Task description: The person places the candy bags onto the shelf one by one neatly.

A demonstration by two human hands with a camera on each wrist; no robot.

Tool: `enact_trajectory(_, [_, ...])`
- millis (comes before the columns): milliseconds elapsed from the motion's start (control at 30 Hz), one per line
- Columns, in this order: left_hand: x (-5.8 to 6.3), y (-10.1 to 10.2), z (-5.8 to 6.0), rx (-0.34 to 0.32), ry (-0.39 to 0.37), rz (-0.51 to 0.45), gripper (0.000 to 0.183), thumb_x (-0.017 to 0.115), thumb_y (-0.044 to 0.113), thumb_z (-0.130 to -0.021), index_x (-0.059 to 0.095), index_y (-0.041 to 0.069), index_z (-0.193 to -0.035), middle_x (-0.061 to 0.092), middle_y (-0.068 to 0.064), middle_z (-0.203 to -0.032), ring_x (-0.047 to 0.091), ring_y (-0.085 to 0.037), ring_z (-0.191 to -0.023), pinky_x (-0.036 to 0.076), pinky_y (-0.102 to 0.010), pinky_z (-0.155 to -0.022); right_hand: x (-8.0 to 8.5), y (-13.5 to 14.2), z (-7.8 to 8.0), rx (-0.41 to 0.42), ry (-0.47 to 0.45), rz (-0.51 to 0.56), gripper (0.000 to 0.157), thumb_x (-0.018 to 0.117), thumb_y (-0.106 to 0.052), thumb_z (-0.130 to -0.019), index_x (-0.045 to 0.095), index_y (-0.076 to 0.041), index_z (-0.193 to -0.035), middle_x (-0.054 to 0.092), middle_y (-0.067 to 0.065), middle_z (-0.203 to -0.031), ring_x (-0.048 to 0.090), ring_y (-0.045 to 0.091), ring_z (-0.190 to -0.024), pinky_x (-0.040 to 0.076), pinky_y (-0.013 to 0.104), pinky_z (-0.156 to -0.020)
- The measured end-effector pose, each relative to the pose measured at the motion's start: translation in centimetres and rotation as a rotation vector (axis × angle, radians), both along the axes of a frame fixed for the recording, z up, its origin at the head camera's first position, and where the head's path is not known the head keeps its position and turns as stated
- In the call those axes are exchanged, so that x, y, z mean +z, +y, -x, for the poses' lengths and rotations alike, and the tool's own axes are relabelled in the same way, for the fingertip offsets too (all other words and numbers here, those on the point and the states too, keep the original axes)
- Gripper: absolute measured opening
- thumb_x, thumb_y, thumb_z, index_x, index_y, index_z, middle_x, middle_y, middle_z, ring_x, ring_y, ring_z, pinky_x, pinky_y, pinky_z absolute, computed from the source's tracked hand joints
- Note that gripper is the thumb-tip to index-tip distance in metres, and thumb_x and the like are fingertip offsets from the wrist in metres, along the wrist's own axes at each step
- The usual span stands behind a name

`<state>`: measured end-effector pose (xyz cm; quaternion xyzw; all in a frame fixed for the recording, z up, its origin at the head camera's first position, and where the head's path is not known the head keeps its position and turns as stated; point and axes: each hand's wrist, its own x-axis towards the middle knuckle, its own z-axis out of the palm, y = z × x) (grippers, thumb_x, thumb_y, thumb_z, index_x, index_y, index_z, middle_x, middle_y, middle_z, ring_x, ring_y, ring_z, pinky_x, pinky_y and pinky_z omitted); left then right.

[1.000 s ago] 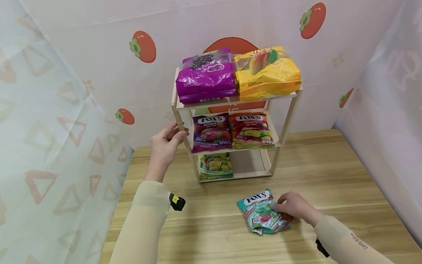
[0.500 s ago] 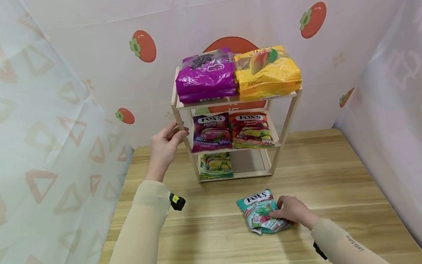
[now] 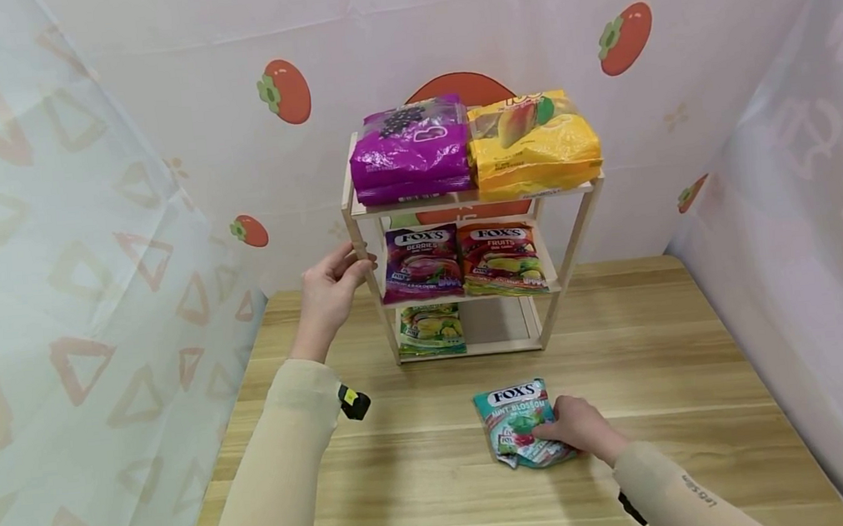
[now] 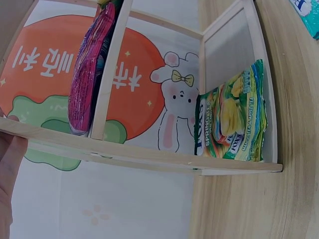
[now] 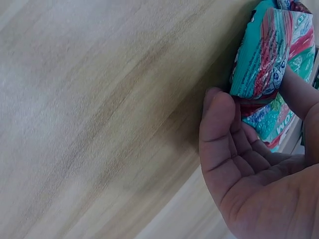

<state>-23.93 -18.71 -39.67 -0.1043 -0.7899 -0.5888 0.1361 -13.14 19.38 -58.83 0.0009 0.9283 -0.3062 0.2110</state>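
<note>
With thumb and fingers round its right edge, my right hand (image 3: 577, 430) pinches a teal bag of Mint Blossom candy (image 3: 514, 422) low over the wooden table. In the right wrist view the bag's folded side (image 5: 261, 59) lies between thumb and fingers. My left hand (image 3: 329, 292) holds the left front post of a small wooden shelf rack (image 3: 378, 308) at middle-shelf height. In the left wrist view only part of that hand (image 4: 7, 169) shows, at the post. A green candy bag (image 3: 431, 331) lies on the rack's bottom shelf, at the left.
On the middle shelf sit a dark purple Berries bag (image 3: 423, 264) and a red Fruits bag (image 3: 502, 260). A purple bag (image 3: 412, 151) and a yellow bag (image 3: 535, 149) lie on top. Patterned cloth walls (image 3: 171, 68) surround the wooden table (image 3: 639, 336) at the back and sides.
My right hand has moved from the bag's right edge to grip it, thumb on its front. The bag has shifted and turned slightly. My left hand stays on the post.
</note>
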Motion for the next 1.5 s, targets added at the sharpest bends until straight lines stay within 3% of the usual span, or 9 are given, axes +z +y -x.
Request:
enact_trajectory(267, [-0.07, -0.07, 0.10, 0.000, 0.007, 0.001, 0.046, 0.066, 0.019, -0.101, 0.058, 0.005, -0.144, 0.070, -0.020, -0.126, 0.069, -0.032, -0.114, 0.059, -0.030, -0.094, -0.32, -0.42, -0.24, -0.033, 0.003, 0.033, 0.043, 0.086, -0.029, -0.083, 0.059, 0.003, -0.093, 0.058, 0.008, -0.079, 0.054, 0.020, -0.068, 0.046, 0.029, -0.052])
enact_trajectory(567, [-0.08, 0.04, 0.03, 0.008, 0.014, 0.008, 0.044, 0.067, 0.020, -0.100, 0.061, 0.007, -0.142, 0.071, -0.019, -0.124, 0.070, -0.031, -0.113, 0.060, -0.032, -0.093, -0.47, -0.55, -0.26, -0.074, -0.043, 0.079, 0.053, 0.085, -0.027, -0.083, 0.061, 0.013, -0.110, 0.065, 0.011, -0.092, 0.057, 0.021, -0.080, 0.055, 0.037, -0.072])
enact_trajectory(800, [-0.09, 0.09, -0.01, 0.007, 0.005, 0.008, 0.045, 0.066, 0.020, -0.101, 0.060, 0.007, -0.143, 0.072, -0.020, -0.122, 0.071, -0.031, -0.111, 0.059, -0.033, -0.094, -0.43, -0.56, -0.50, -0.103, -0.100, 0.149, 0.061, 0.085, -0.030, -0.084, 0.059, 0.014, -0.118, 0.065, 0.012, -0.100, 0.058, 0.022, -0.087, 0.055, 0.038, -0.078])
enact_trajectory(1067, [-0.07, 0.07, 0.02, 0.003, 0.007, -0.003, 0.044, 0.066, 0.020, -0.101, 0.060, 0.007, -0.142, 0.072, -0.020, -0.122, 0.071, -0.031, -0.112, 0.059, -0.032, -0.095, -0.70, -0.40, -0.45, -0.124, -0.116, 0.187, 0.060, 0.084, -0.028, -0.084, 0.059, 0.012, -0.121, 0.065, 0.010, -0.101, 0.058, 0.021, -0.089, 0.055, 0.037, -0.079])
enact_trajectory(1200, [0.00, 0.07, 0.04, -0.001, 0.005, -0.006, 0.043, 0.066, 0.019, -0.101, 0.060, 0.006, -0.142, 0.071, -0.020, -0.123, 0.070, -0.031, -0.113, 0.059, -0.032, -0.095, -0.64, -0.37, -0.41, -0.140, -0.117, 0.236, 0.056, 0.083, -0.025, -0.085, 0.059, 0.011, -0.119, 0.064, 0.011, -0.100, 0.059, 0.020, -0.088, 0.056, 0.036, -0.078])
enact_trajectory(1433, [0.10, 0.12, -0.01, -0.001, 0.008, -0.004, 0.043, 0.066, 0.018, -0.101, 0.060, 0.006, -0.142, 0.071, -0.020, -0.124, 0.070, -0.033, -0.113, 0.058, -0.033, -0.096, -0.67, 0.04, -0.37, -0.196, -0.171, 0.397, 0.063, 0.081, -0.023, -0.088, 0.052, 0.013, -0.131, 0.064, 0.013, -0.105, 0.062, 0.019, -0.086, 0.055, 0.032, -0.077])
enact_trajectory(1500, [0.06, 0.11, -0.01, 0.001, 0.006, -0.004, 0.043, 0.066, 0.018, -0.101, 0.060, 0.006, -0.142, 0.071, -0.020, -0.124, 0.070, -0.032, -0.113, 0.058, -0.033, -0.097, -0.68, 0.19, -0.33, -0.201, -0.186, 0.451, 0.057, 0.081, -0.023, -0.089, 0.054, 0.011, -0.127, 0.066, 0.013, -0.102, 0.063, 0.018, -0.083, 0.056, 0.032, -0.075])
